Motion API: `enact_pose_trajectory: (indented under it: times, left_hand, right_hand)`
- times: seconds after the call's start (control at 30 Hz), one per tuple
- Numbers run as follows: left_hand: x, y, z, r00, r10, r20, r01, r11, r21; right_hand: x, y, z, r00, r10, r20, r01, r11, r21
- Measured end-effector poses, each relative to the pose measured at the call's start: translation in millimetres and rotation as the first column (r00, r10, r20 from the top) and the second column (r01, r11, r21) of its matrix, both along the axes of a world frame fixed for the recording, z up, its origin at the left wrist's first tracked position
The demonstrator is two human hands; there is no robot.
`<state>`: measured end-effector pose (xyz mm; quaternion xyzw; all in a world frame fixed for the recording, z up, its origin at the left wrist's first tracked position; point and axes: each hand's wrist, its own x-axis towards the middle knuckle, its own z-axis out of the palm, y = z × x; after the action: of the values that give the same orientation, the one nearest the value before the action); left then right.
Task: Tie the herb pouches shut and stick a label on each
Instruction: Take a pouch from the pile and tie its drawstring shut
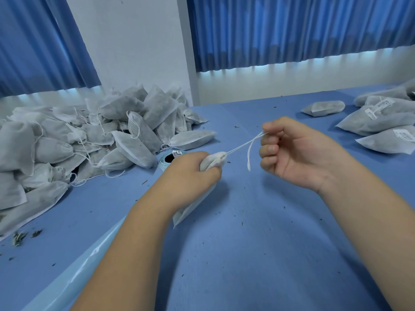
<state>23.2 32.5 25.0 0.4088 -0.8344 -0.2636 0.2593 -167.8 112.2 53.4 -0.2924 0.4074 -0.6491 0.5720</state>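
- Pouch [190, 212]: mostly hidden inside the left hand [190, 169]. Only the gathered neck & the flat lower end show. Can't tell if the lower corner touches the table [247, 254].
- Label roll [167, 159]: half hidden behind the L knuckles; print too small to read.
- Pile of pouches w/ loose strings [89, 140], far left, cut off by the frame edge. Labelled pouches [381, 122], far right, also cut off.
- Held pouch is mid-table, btw the two heaps. Its long axis is slanted: bottom toward the viewer & left, neck pointing up & right at the right hand [292, 151].
- Drawstring [242, 145] runs straight from the neck to the R hand; a loose end hangs down.
- L fingers wrapped tight round the neck.
- R thumb & forefinger pinch the string; other fingers curled in.
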Motion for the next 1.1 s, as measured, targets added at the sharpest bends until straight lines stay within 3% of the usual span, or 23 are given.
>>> enact_pose_trajectory:
  times: [0.17, 0.43, 0.7, 0.9, 0.97, 1.1]
  left_hand:
    - [-1.9, 1.2, 1.7, 0.997, 0.039, 0.067, -0.042, 0.998, 0.035]
    - [0.3, -4.9, 0.4, 0.988, 0.123, 0.09, -0.122, 0.992, -0.01]
    - [-0.8, -2.8, -0.6, 0.995, 0.088, 0.048, -0.092, 0.991, 0.097]
    - [0.2, -4.6, -0.2, 0.991, 0.131, 0.016, -0.132, 0.988, 0.078]
    - [1.9, -4.3, -0.9, 0.994, 0.109, 0.026, -0.111, 0.99, 0.082]
    - [2.5, -2.0, -2.8, 0.997, -0.025, -0.072, 0.033, 0.994, 0.104]
  right_hand:
    - [3.5, 3.4, 3.2, 0.993, 0.106, 0.047, -0.107, 0.994, 0.017]
    - [-1.7, 9.2, 3.9, 0.968, 0.248, -0.038, -0.243, 0.965, 0.101]
    - [10.3, 4.3, -0.6, 0.993, 0.118, 0.016, -0.115, 0.985, -0.131]
    - [3.8, 7.7, 3.1, 0.956, 0.293, -0.015, -0.293, 0.956, 0.007]
    - [1.8, 7.2, 4.0, 0.967, 0.255, -0.004, -0.255, 0.967, 0.007]
    - [-4.4, 0.9, 2.0, 1.0, 0.003, -0.009, -0.002, 1.0, 0.023]
